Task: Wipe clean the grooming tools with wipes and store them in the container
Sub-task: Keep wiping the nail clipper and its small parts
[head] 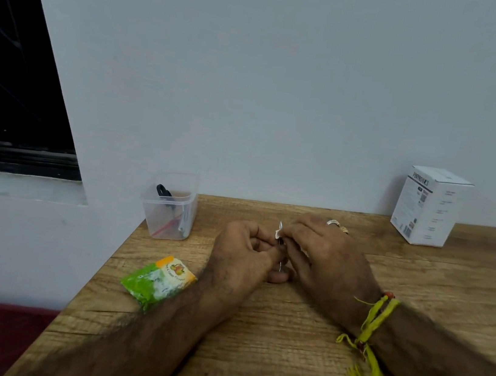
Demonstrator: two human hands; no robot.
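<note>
Both hands meet over the middle of the wooden table [283, 336]. My left hand [242, 251] grips a small metal grooming tool [280, 249], mostly hidden between the fingers. My right hand [326, 256] pinches a white wipe [279, 232] around the tool's upper end. A clear plastic container [170, 209] stands at the table's far left corner against the wall; inside it lie a black-handled tool [163, 191] and a red and a silver one. A green and orange wipes packet [158, 282] lies beside my left forearm.
A white cardboard box [429, 207] stands at the back right of the table against the wall. The table's left edge runs diagonally past the packet, with a dark red floor below. A dark window is at the upper left.
</note>
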